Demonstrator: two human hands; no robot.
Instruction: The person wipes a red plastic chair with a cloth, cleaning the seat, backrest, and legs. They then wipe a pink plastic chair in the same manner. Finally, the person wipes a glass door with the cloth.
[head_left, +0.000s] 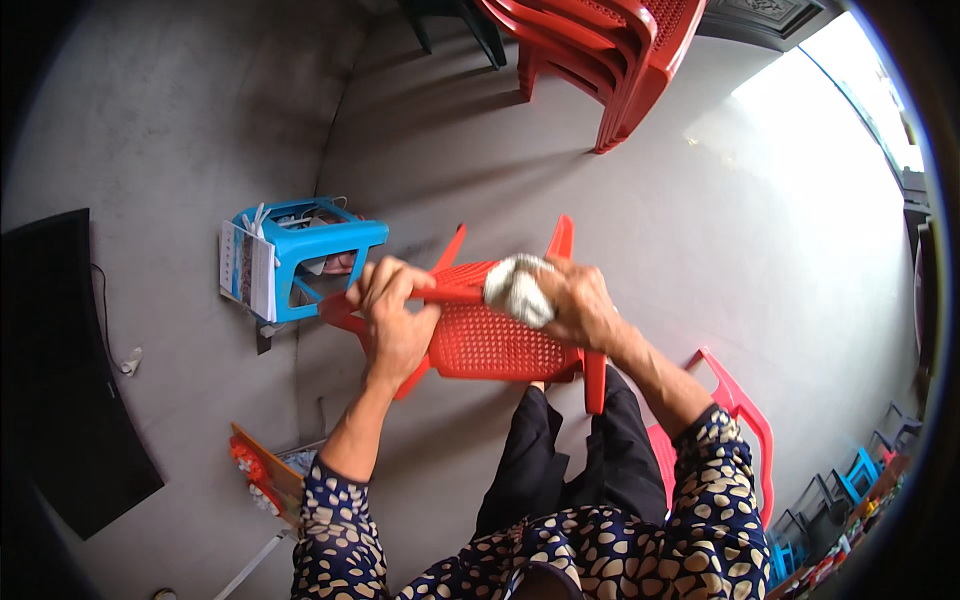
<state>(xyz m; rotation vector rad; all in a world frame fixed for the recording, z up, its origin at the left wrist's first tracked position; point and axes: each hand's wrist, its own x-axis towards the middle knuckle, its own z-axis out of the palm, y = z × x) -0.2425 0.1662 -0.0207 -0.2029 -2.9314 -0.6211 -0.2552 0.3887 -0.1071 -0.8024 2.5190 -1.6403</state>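
A small red plastic chair (499, 341) with a woven-pattern surface is held up in front of my legs, its legs splayed outward. My left hand (394, 315) grips a red bar of the chair at its left part. In my right hand (581, 304) is a bunched whitish cloth (523, 291), pressed against the same bar farther right. The right fingers are partly hidden behind the cloth, and that hand is slightly blurred.
A blue plastic stool (322, 240) with a booklet (247, 270) at its side stands left. Stacked red plastic chairs (592, 52) are at the top. A pink chair (750, 420) is by my right arm. A dark television (71, 367) hangs at the left.
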